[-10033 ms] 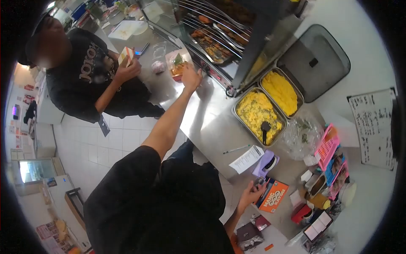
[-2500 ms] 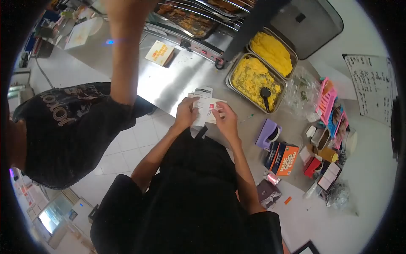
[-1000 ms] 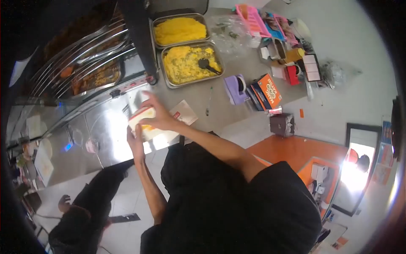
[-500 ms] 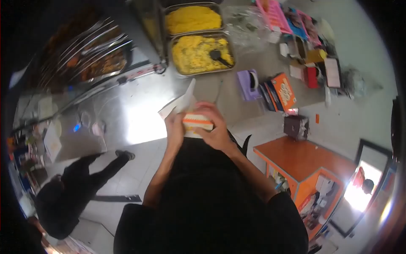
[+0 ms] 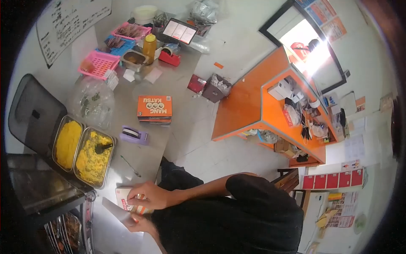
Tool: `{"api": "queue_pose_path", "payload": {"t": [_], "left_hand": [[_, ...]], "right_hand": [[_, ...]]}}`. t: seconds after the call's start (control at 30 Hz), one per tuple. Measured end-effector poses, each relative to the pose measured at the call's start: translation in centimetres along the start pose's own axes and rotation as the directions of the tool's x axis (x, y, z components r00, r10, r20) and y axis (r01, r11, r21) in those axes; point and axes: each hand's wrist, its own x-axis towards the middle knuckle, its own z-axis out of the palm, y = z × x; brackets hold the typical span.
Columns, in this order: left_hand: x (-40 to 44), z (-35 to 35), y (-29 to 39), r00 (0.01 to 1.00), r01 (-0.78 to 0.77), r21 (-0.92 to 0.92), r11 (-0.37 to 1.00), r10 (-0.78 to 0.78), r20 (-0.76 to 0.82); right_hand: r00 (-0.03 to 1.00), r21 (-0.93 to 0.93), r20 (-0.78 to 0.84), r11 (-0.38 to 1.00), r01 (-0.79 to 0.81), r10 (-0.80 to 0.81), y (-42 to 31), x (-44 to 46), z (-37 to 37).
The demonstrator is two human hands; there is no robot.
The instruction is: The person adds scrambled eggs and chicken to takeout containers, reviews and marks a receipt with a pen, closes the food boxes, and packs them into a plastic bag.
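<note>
A white paper box (image 5: 121,194) with red and orange print lies at the near edge of the steel counter, its pale flap (image 5: 114,211) raised. My right hand (image 5: 148,196) is bent over the box, fingertips on its printed part. Below it in the view, my left hand (image 5: 141,223) closes on the box by the flap; part of its grip is hidden. Close by on the counter are a pen (image 5: 130,165) and a purple tape dispenser (image 5: 134,135).
Two metal trays hold yellow food, the nearer tray (image 5: 111,164) with a black scoop (image 5: 102,148). Orange printed boxes (image 5: 154,108) are stacked beyond the dispenser. Farther along stand a pink basket (image 5: 99,64), a yellow bottle (image 5: 149,47) and a tablet (image 5: 179,31). An orange counter (image 5: 241,101) stands to the right.
My view has swung to the right, so the counter, trays and my hands now appear lower left. The box has stayed in my hands. The person in black is out of view.
</note>
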Motion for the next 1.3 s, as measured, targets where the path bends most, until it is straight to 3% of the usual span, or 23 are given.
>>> {"api": "queue_pose_path", "payload": {"t": [0.03,0.1,0.13,0.2,0.27,0.33,0.4,0.43,0.57,0.67,0.8,0.9,0.97,1.0,1.07,1.1,1.13,1.17,1.2,1.23,1.27,1.3], "left_hand": [[0.2,-0.1,-1.3,1.000,-0.009,0.001,1.000,0.009,0.012],[0.9,-1.2,-1.9,0.985,-0.077,0.188,0.979,0.045,0.167],[0.7,-0.2,-0.7,0.995,0.021,-0.055,0.998,-0.015,0.100],[1.9,-0.5,-1.5,0.973,0.071,-0.083,0.994,-0.050,0.227],[3.0,0.1,-1.2,0.953,0.114,-0.154,0.982,-0.064,0.297],[3.7,1.1,-0.9,0.936,0.159,-0.237,0.959,-0.070,0.344],[4.5,2.0,-1.0,0.874,-0.024,-0.357,0.934,0.193,0.446],[4.8,2.0,-1.0,0.841,0.048,-0.333,0.942,0.141,0.522],[4.6,3.8,0.9,0.819,0.097,-0.280,0.955,0.084,0.568],[4.5,4.8,1.3,0.763,0.109,-0.362,0.926,0.155,0.628],[3.8,5.6,2.2,0.729,0.184,-0.345,0.921,0.108,0.676],[3.8,5.9,1.8,0.691,0.152,-0.320,0.935,0.131,0.711],[4.1,6.4,0.5,0.618,0.091,-0.404,0.910,0.266,0.739],[3.7,6.5,-0.5,0.633,0.087,-0.390,0.917,0.251,0.732],[3.4,5.8,-2.2,0.676,0.148,0.001,0.989,-0.102,0.730],[3.8,6.2,0.2,0.636,0.208,-0.121,0.971,-0.041,0.771],[3.9,6.3,1.1,0.608,0.272,-0.053,0.961,-0.129,0.783],[3.9,6.1,0.7,0.623,0.209,-0.196,0.958,0.023,0.782],[4.1,7.2,1.7,0.686,0.013,-0.250,0.968,0.174,0.706],[4.5,7.1,1.5,0.664,-0.121,-0.255,0.959,0.269,0.697],[3.8,7.1,1.3,0.698,0.058,-0.258,0.964,0.146,0.701],[3.6,6.4,0.5,0.623,0.304,-0.339,0.890,0.083,0.778]], "right_hand": [[0.997,-0.055,-0.016,0.996,0.071,-0.072,0.7,0.1,-0.2],[0.991,-0.091,-0.026,0.988,0.127,-0.130,0.8,-0.1,-0.5],[0.996,-0.142,0.060,0.987,0.079,-0.071,0.5,0.1,-1.7],[0.993,-0.187,0.119,0.982,0.034,-0.012,0.2,1.2,-3.6],[0.929,0.044,0.369,0.998,-0.044,0.025,0.5,1.8,-4.6],[0.905,0.023,0.419,0.996,-0.090,0.072,1.1,2.5,-4.8],[0.805,-0.121,0.586,0.992,-0.028,0.094,1.5,3.2,-5.1],[0.810,-0.120,0.579,0.993,-0.022,0.088,1.6,3.4,-5.4],[0.766,-0.208,0.630,0.978,0.009,0.127,1.6,4.1,-6.3],[0.735,-0.277,0.665,0.957,0.081,0.131,2.5,4.6,-6.9],[0.713,-0.346,0.683,0.929,0.130,0.155,3.4,4.8,-7.7],[0.718,-0.391,0.678,0.905,0.170,0.159,3.8,5.0,-8.2],[0.736,-0.474,0.649,0.859,0.196,0.191,3.7,4.8,-8.9],[0.748,-0.548,0.627,0.805,0.226,0.217,3.5,4.7,-9.2],[0.786,-0.489,0.605,0.836,0.247,0.122,5.9,4.1,-9.5],[0.808,-0.576,0.536,0.805,0.140,0.243,5.0,3.4,-9.8],[0.872,-0.584,0.453,0.801,0.132,0.187,6.2,2.5,-9.9],[0.864,-0.351,0.400,0.922,-0.163,0.306,7.3,1.6,-10.1],[0.824,-0.260,0.456,0.936,-0.239,0.337,8.6,1.2,-10.1],[0.798,-0.136,0.489,0.934,-0.330,0.353,9.0,0.5,-9.8],[0.618,-0.096,0.557,0.782,-0.616,0.555,6.0,0.8,-9.5],[0.540,-0.009,0.589,0.674,-0.739,0.600,8.1,-0.3,-9.7]]}}
